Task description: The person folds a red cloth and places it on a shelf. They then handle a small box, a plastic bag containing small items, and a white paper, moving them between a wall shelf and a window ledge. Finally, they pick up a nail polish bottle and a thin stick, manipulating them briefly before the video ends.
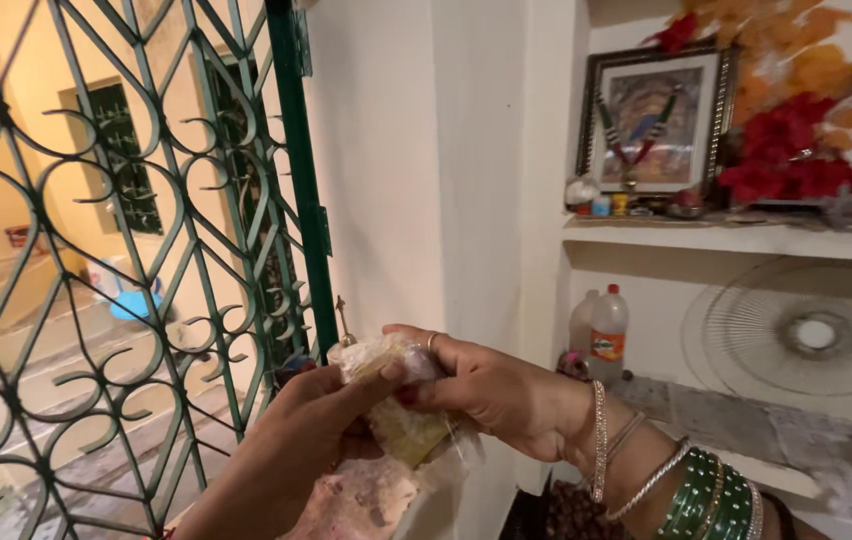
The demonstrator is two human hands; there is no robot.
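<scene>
Where the view opens widest, the green wrought-iron scrollwork gate fills the whole left half, its straight green post standing just left of the plain white plaster wall pillar. Free room for the hands is narrow: post and pillar lie close behind them, and the white stone shelf edge runs above and to the right. A lower stone ledge lies right of the wrists.

On the lower ledge: a round white wire fan guard leans at the back wall; a clear plastic bottle with orange cap and label stands upright at the left end, contents not readable. On the upper shelf: a framed picture with a beaded garland, red and orange cloth flowers beside it, small pots in front.

The left hand comes up from below, thumb pressing on the crumpled clear plastic packet of pale yellowish material. The right hand, with ring and green and silver bangles on the wrist, closes over the packet from the right, fingertips pinching its top. The packet sits between both hands, centre-low in view, just before the pillar. Both hands are curled shut around it.
</scene>
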